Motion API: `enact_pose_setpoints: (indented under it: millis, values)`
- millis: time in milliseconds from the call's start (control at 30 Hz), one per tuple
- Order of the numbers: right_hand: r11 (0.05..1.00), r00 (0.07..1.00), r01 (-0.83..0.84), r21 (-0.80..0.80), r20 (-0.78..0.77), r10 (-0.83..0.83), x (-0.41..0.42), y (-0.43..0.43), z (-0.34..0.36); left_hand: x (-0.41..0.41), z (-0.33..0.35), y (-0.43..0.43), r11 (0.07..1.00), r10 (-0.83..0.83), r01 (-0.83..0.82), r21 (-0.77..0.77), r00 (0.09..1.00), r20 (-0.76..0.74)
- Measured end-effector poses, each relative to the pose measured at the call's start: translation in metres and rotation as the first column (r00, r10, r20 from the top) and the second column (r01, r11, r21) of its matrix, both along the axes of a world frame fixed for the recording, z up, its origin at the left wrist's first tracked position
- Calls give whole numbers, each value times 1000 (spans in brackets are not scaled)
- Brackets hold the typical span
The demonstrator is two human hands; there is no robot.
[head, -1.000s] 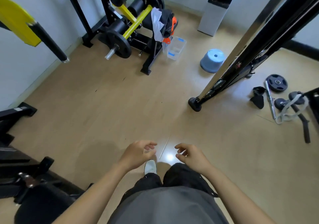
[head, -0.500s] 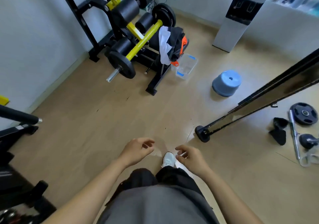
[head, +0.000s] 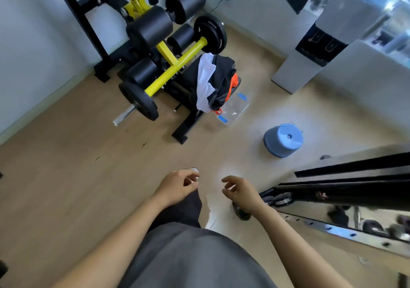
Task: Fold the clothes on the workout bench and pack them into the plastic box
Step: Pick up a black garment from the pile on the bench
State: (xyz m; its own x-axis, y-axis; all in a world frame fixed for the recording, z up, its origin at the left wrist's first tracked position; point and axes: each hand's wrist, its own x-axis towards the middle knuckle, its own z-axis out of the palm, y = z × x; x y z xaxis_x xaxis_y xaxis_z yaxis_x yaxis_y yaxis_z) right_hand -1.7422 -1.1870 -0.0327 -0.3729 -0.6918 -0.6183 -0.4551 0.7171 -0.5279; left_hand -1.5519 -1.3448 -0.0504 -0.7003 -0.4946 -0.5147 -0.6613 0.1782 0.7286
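Beyond left grip (head: 179, 186), right grip (head: 241, 194): maybe 3 clothes (head: 214, 81).

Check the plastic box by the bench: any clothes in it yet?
Empty as far as visible: floor shows through the clear plastic box; the clothes hang bunched over the bench.

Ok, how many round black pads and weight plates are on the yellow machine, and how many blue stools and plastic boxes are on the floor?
Round black pads: 4
Weight plates: 2
Blue stool: 1
Plastic box: 1
Total: 8
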Motion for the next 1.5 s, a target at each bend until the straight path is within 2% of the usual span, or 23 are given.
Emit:
enact_pose_setpoints:
  millis: [167,367,567,667,767,900,1033,1233,1367,1500]
  values:
    - [999,999,52,9,1,-52,-81,-70,9,-86,-4,-78,996,-87,87,-3,996,8]
    - [978,979,204,-31,-14,-205,-185,-114,16,-191,-2,-144,973,-230,231,-7,972,54]
    - [989,989,148,-25,22,-147,-297,-143,-7,-296,-14,-173,969,-245,247,-7,965,97]
    - [999,998,48,-25,40,-47,-360,-164,-24,-346,-22,-176,986,-167,167,12,978,127]
    - [995,992,-104,-6,66,104,-425,-188,-37,-393,-26,-172,998,29,-35,44,991,133]
    - [955,953,-295,14,82,293,-502,-231,-43,-441,-20,-173,967,243,-251,48,962,125]
    - [927,926,-375,17,43,374,-553,-284,-41,-463,-17,-188,908,409,-416,50,905,117]
    - [898,899,-439,44,28,438,-582,-355,-50,-483,-38,-242,788,607,-612,62,790,87]
    - [885,887,-461,64,18,461,-580,-399,-68,-496,-86,-281,756,641,-650,78,760,107]
    - [845,848,-530,73,39,528,-577,-446,-91,-506,-140,-314,671,727,-740,45,669,152]
